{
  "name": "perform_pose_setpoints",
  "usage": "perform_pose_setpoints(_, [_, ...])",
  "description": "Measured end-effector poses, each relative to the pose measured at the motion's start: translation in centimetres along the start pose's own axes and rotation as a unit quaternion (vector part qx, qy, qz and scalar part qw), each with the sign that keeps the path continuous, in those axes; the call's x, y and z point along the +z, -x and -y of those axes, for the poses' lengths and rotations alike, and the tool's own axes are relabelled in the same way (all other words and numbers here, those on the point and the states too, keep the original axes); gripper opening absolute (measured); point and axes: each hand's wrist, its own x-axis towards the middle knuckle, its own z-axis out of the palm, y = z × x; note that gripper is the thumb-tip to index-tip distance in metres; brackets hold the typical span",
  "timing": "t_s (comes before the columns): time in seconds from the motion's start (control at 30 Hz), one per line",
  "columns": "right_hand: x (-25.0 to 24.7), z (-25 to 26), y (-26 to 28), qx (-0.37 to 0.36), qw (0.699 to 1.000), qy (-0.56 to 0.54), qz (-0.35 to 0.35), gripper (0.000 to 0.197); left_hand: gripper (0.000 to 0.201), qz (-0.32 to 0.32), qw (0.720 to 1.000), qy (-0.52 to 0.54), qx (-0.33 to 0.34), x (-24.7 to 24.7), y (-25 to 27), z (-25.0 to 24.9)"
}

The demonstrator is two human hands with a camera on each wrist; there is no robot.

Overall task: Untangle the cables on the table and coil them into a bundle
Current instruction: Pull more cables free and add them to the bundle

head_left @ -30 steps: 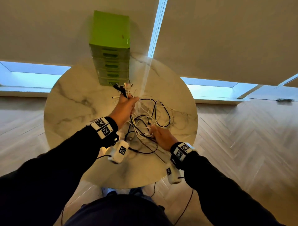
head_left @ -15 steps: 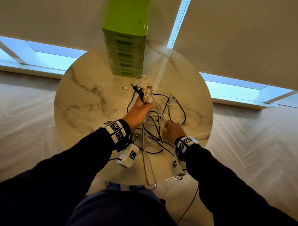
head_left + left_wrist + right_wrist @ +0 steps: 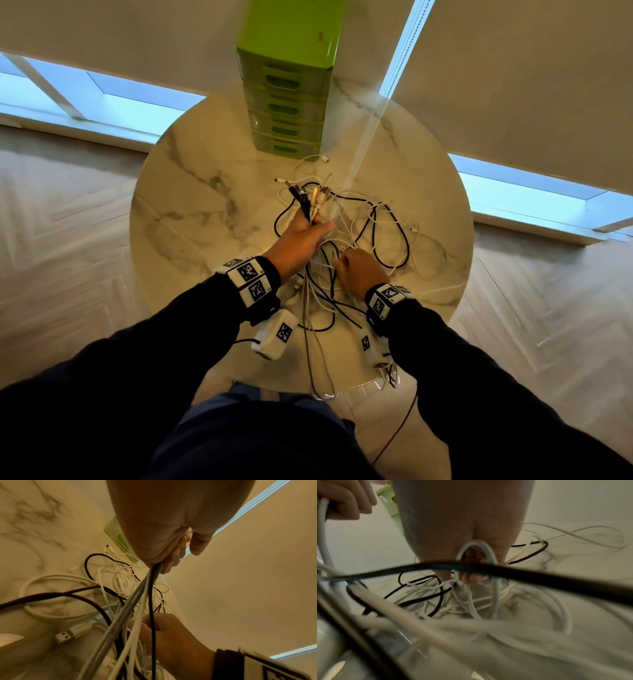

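Observation:
A tangle of black and white cables (image 3: 373, 236) lies in the middle of the round marble table (image 3: 191, 219). My left hand (image 3: 305, 236) is raised above it and grips a bunch of cable ends (image 3: 310, 200), whose plugs stick up past the fist. In the left wrist view the gripped strands (image 3: 145, 588) run down from the left hand (image 3: 171, 555) toward the right hand (image 3: 164, 628). My right hand (image 3: 356, 270) sits low in the tangle, fingers curled around white cables (image 3: 477, 563); a loop passes through its fingers (image 3: 471, 574).
A green stack of drawers (image 3: 291, 99) stands at the table's far edge. A white USB plug (image 3: 68, 634) lies on the marble near me. Some cables (image 3: 318, 370) hang over the near table edge. Wooden floor surrounds the table.
The head view has shifted, so the table sits lower and more central. My right hand has drawn closer to the left hand. The left hand keeps its grip on the cable ends.

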Motion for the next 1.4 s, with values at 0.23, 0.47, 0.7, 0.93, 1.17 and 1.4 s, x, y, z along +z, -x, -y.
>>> perform_pose_setpoints(0.23, [0.0,0.7,-0.8,0.005,1.0,0.004,0.018,0.023,0.027,-0.002,1.0,0.008,-0.001,-0.9,0.9,0.5])
perform_pose_setpoints(0.47, [-4.7,3.3,1.8,-0.135,0.978,-0.157,0.005,0.02,0.012,0.001,1.0,0.023,-0.003,-1.5,0.5,1.0])
perform_pose_setpoints(0.7, [-6.0,4.7,3.3,-0.18,0.962,-0.206,-0.004,0.012,0.026,0.056,0.997,-0.017,0.05,-1.2,1.0,0.4])
perform_pose_setpoints(0.93, [-5.2,5.0,5.3,-0.18,0.955,-0.236,0.004,0.03,0.009,-0.043,0.995,0.09,0.031,-1.6,0.1,-0.1])
perform_pose_setpoints(1.17, [-7.0,6.6,5.9,-0.134,0.946,-0.258,-0.146,0.026,0.028,-0.064,0.98,0.188,-0.019,-0.6,0.8,-1.5])
perform_pose_setpoints(1.4, [-6.4,9.0,6.2,-0.158,0.969,-0.168,-0.089,0.023,0.087,-0.012,0.988,0.15,-0.019,-0.1,1.4,-1.6])
